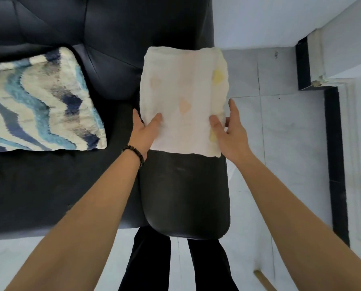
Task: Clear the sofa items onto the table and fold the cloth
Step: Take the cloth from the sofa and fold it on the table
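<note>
While flat on armrest (186,196), cloth (183,91) between left fingers (136,116) and right fingers (232,107).

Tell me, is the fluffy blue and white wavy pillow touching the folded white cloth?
Apart. The head view shows black leather sofa between the blue and white wavy pillow and the folded white cloth.
</note>
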Tool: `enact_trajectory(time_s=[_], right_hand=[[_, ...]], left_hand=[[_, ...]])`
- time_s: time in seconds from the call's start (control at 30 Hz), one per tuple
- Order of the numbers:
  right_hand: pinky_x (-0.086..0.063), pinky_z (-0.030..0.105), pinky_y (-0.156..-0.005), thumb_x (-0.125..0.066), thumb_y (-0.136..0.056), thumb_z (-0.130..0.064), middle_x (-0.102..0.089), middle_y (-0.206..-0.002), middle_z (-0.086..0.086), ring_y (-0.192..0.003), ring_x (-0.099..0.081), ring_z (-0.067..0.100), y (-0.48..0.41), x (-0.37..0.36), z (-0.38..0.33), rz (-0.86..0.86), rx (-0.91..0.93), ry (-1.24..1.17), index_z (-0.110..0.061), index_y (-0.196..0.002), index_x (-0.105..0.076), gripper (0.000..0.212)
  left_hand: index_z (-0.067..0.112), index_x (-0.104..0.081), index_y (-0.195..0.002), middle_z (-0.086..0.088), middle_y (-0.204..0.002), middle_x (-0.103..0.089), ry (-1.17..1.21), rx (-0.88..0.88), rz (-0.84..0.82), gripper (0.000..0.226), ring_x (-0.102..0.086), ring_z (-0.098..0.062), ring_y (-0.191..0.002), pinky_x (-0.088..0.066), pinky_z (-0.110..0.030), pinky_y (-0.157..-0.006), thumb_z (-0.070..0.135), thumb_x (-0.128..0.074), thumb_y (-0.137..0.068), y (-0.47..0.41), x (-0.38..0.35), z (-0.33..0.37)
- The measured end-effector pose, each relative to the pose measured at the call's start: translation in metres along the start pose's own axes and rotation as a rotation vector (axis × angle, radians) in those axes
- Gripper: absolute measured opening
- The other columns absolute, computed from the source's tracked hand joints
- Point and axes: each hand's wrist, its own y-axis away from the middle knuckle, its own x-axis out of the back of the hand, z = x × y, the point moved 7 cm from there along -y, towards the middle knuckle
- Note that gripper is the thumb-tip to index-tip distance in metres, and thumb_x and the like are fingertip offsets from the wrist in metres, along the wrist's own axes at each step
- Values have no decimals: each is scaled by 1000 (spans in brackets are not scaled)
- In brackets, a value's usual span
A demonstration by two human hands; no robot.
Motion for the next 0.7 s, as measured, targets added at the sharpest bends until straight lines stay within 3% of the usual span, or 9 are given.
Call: enact_trajectory(time_s=[0.1,0.2,0.27,0.33,0.4,0.43,0.53,0.7], right_hand=[[-36,28,-97,-39,-103,-39,-45,-145,5,-112,-48,14,2,12,2,136,70,71,-34,-155,-10,60],[-35,27,-84,-32,-105,-33,-48,-126,12,-96,-49,17,4,14,19,158,10,178,-31,-156,-11,55],[-37,30,-78,-32,-105,-32,-42,-130,12,-94,-53,23,5,13,25,137,-1,215,-29,-157,-8,57],[-42,30,-82,-35,-104,-30,-22,-153,11,-110,-52,25,5,14,9,141,150,221,-27,-156,-5,60],[-41,30,-93,-36,-104,-33,4,-163,8,-140,-32,28,-3,7,-12,84,341,263,-28,-156,-1,64],[-39,33,-98,-35,-104,-37,11,-163,7,-145,-24,29,-11,2,-19,36,392,309,-30,-156,1,64],[-40,47,-103,-29,-103,-47,15,-163,5,-140,-32,35,-41,-9,-22,-44,347,440,-36,-155,7,65],[-42,49,-99,-29,-102,-52,15,-163,3,-136,-37,36,-53,-11,-15,-56,332,474,-37,-154,10,67]], left_hand=[[25,-24,-150,10,-144,-45,-122,-182,-14,65,-46,-5,-127,-39,-28,-109,25,-57,-95,13,-22,13],[28,-17,-151,9,-147,-41,-239,-214,-33,71,-44,-8,-130,-37,-33,-110,40,-55,-92,27,-38,1],[32,-8,-152,4,-151,-34,-330,-202,-17,79,-44,-9,-127,-38,-30,-106,49,-53,-90,34,-41,-9],[30,5,-153,-2,-155,-20,-435,-246,88,83,-42,-11,-122,-35,-24,-95,46,-51,-94,40,-37,-3],[28,7,-152,-7,-158,-6,-503,-412,171,79,-32,-21,-136,-33,-29,-99,40,-48,-97,41,-37,21],[28,5,-153,-8,-160,-1,-541,-480,164,75,-23,-24,-141,-30,-32,-104,36,-45,-98,37,-41,31],[40,2,-151,-3,-162,3,-684,-434,33,64,-20,-30,-141,-23,-38,-111,31,-37,-100,5,-55,41],[47,7,-148,1,-162,8,-769,-343,-64,63,-16,-33,-140,-18,-42,-114,37,-33,-101,-20,-58,38]])
